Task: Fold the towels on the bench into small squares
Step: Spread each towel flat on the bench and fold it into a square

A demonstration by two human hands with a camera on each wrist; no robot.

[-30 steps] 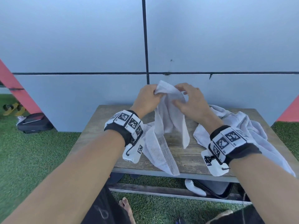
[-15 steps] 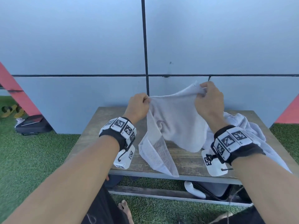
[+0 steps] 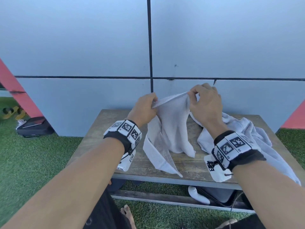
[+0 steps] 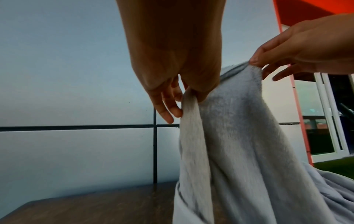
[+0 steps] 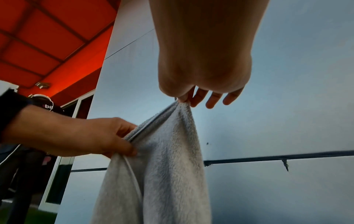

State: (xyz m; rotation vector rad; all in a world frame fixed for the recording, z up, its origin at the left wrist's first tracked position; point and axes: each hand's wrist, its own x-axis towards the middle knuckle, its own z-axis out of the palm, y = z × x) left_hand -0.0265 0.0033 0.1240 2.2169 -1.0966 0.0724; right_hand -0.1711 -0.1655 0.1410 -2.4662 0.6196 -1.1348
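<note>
Two corners of a white towel (image 3: pixel 173 128) are pinched at frame centre by the left hand (image 3: pixel 145 108) and right hand (image 3: pixel 206 104), spreading it for folding; laying flat on the bench (image 3: pixel 102 129) is needed next.

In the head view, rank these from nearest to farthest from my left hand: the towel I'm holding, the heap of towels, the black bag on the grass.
1. Held towel: gripped by the left hand.
2. Heap of towels: on the bench, right side.
3. Black bag: far left, on the grass.

Head cam looks down over both forearms at the bench (image 3: pixel 102 129); each wrist cam sits close under its hand, facing the wall (image 4: pixel 67 75), both catching the towel (image 5: pixel 168 174).
</note>
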